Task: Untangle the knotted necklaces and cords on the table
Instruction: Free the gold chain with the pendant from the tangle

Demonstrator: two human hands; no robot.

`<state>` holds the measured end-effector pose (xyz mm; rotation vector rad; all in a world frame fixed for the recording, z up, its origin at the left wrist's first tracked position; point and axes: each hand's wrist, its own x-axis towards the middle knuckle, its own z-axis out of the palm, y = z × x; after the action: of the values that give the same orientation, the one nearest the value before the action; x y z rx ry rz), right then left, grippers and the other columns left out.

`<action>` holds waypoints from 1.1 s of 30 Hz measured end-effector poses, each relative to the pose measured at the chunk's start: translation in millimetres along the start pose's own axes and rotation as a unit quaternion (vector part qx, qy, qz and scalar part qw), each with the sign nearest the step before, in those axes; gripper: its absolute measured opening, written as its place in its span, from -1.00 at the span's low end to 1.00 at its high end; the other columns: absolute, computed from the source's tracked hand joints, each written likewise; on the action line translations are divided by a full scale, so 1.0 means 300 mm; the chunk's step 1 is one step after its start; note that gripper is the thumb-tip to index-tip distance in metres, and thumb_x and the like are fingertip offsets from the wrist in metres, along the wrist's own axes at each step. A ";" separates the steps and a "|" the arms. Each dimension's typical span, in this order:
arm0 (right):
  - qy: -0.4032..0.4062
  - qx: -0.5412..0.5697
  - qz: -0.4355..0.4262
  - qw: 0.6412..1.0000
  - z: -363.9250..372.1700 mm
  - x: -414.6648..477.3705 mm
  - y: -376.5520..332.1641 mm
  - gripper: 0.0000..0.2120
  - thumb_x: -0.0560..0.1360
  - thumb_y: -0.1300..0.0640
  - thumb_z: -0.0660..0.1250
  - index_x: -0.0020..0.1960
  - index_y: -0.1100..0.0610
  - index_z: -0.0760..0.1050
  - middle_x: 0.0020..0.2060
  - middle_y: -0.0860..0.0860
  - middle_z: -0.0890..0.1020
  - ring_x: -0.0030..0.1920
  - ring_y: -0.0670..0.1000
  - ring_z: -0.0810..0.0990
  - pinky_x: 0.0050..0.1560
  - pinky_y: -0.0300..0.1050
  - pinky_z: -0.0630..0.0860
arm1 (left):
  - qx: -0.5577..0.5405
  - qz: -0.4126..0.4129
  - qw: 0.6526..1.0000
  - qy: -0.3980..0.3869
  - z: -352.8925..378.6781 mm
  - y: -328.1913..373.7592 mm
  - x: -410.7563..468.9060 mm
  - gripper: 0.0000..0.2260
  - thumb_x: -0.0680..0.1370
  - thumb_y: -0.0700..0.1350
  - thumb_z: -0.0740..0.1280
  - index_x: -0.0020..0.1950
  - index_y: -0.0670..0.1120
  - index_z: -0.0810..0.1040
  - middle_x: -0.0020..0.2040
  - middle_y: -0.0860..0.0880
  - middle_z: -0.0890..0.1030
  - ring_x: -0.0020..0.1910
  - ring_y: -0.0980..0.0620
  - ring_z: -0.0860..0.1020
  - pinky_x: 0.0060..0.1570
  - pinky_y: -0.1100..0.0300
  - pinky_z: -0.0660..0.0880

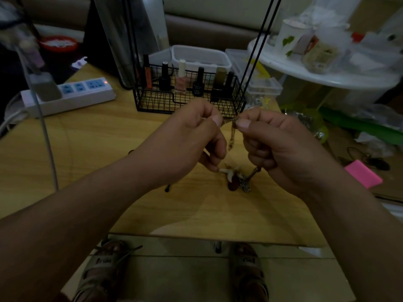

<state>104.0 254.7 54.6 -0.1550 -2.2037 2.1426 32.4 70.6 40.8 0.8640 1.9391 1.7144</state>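
Knotted cord (231, 136) between both hands' fingers (217, 120)

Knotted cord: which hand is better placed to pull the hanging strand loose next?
Right, probably: the right hand pinches the knotted cord just beside the hanging strand; the left hand pinches farther off and can anchor.

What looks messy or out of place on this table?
Mostly the tangle itself: a clump of pendants lies bunched on the wooden table, and a braided cord hangs above it from where the left hand and right hand pinch it. The bottles in the wire basket stand upright; nothing looks spilled.
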 end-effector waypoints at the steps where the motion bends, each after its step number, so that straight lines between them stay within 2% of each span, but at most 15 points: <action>1: 0.004 0.009 0.003 1.000 0.002 0.001 0.001 -0.93 0.60 0.22 0.33 -0.05 0.13 0.54 -0.42 -0.03 0.34 -0.46 -0.09 0.20 -0.50 -0.24 0.11 | 0.009 0.003 1.000 -0.002 0.002 0.000 -0.001 -0.87 0.76 -0.14 0.14 0.06 -0.11 0.43 -0.24 -0.09 0.66 -0.28 -0.05 0.61 -0.22 0.01 0.67; 7: 0.013 0.011 -0.002 1.000 0.011 0.008 0.009 -0.85 0.55 0.27 0.36 -0.15 0.09 0.50 -0.41 -0.02 0.33 -0.44 -0.08 0.21 -0.47 -0.20 0.11 | -0.032 -0.013 0.999 0.014 0.009 0.007 0.000 -0.87 0.75 -0.15 0.17 0.09 -0.16 0.45 -0.15 -0.11 0.69 -0.24 -0.04 0.59 -0.23 0.06 0.65; 12: 0.000 0.005 -0.006 1.000 0.008 0.004 0.018 -0.91 0.42 0.22 0.35 -0.17 0.05 0.49 -0.34 -0.03 0.45 -0.36 -0.07 0.33 -0.41 -0.15 0.15 | -0.083 -0.020 0.995 0.054 0.006 -0.003 0.010 -0.88 0.73 -0.18 0.23 0.08 -0.19 0.51 0.00 -0.11 0.58 -0.15 0.02 0.58 -0.20 0.11 0.62; 16: 0.009 0.081 0.008 0.997 0.009 0.005 0.024 -0.89 0.43 0.24 0.32 -0.15 0.06 0.45 -0.27 -0.01 0.51 -0.32 -0.07 0.42 -0.46 -0.21 0.21 | -0.097 -0.012 0.994 0.054 0.016 -0.011 0.010 -0.91 0.71 -0.25 0.23 0.03 -0.20 0.48 -0.05 -0.16 0.63 -0.17 -0.01 0.61 -0.19 0.15 0.59; 18: 0.020 0.123 0.015 0.992 0.007 0.006 0.021 -0.85 0.48 0.29 0.32 -0.14 0.07 0.42 -0.27 -0.01 0.54 -0.35 -0.08 0.42 -0.50 -0.26 0.21 | -0.072 -0.004 0.996 0.057 0.013 -0.017 0.011 -0.93 0.69 -0.27 0.27 0.01 -0.18 0.48 -0.07 -0.16 0.66 -0.19 -0.01 0.62 -0.18 0.14 0.60; 21: 0.031 0.130 0.023 0.991 0.007 0.004 0.012 -0.82 0.54 0.36 0.25 -0.12 0.10 0.43 -0.27 0.03 0.52 -0.39 -0.09 0.39 -0.52 -0.28 0.19 | -0.056 0.007 0.997 0.055 0.002 -0.020 0.012 -0.95 0.67 -0.30 0.30 0.08 -0.18 0.49 -0.09 -0.14 0.65 -0.20 0.00 0.62 -0.17 0.15 0.60; 24: 0.026 0.091 0.024 0.995 0.003 0.004 0.007 -0.82 0.55 0.40 0.25 -0.02 0.15 0.53 -0.30 0.03 0.51 -0.39 -0.09 0.38 -0.52 -0.28 0.20 | -0.029 0.034 0.997 0.058 -0.013 -0.013 0.013 -0.81 0.66 -0.32 0.30 0.21 -0.10 0.56 -0.08 -0.08 0.61 -0.17 0.03 0.61 -0.15 0.20 0.60; 26: 0.021 0.028 0.019 0.999 -0.004 0.002 0.005 -0.81 0.56 0.41 0.27 0.00 0.18 0.59 -0.31 0.06 0.49 -0.38 -0.06 0.38 -0.50 -0.25 0.20 | 0.031 0.054 0.997 0.055 -0.023 -0.008 0.011 -0.77 0.66 -0.28 0.31 0.25 -0.04 0.61 -0.08 -0.04 0.61 -0.15 0.07 0.65 -0.11 0.23 0.61; 30: 0.021 -0.041 -0.001 0.999 -0.002 -0.008 0.006 -0.84 0.54 0.40 0.33 -0.03 0.18 0.58 -0.32 0.05 0.57 -0.36 -0.05 0.43 -0.46 -0.20 0.22 | 0.137 0.062 0.987 0.055 -0.017 -0.020 0.011 -0.80 0.67 -0.22 0.33 0.19 0.02 0.66 -0.15 0.05 0.64 -0.15 0.11 0.69 -0.06 0.17 0.65; 33: 0.031 -0.029 -0.007 0.999 -0.002 -0.012 -0.001 -0.86 0.53 0.39 0.36 -0.02 0.17 0.55 -0.19 0.09 0.67 -0.33 -0.05 0.47 -0.45 -0.21 0.27 | 0.139 0.054 0.987 0.050 -0.012 -0.028 0.015 -0.85 0.67 -0.20 0.33 0.08 0.04 0.64 -0.17 0.00 0.65 -0.19 0.10 0.69 -0.08 0.09 0.68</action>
<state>107.6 254.9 55.0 -0.2056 -2.2263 2.0391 25.3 70.7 33.5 1.0141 2.2770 1.5957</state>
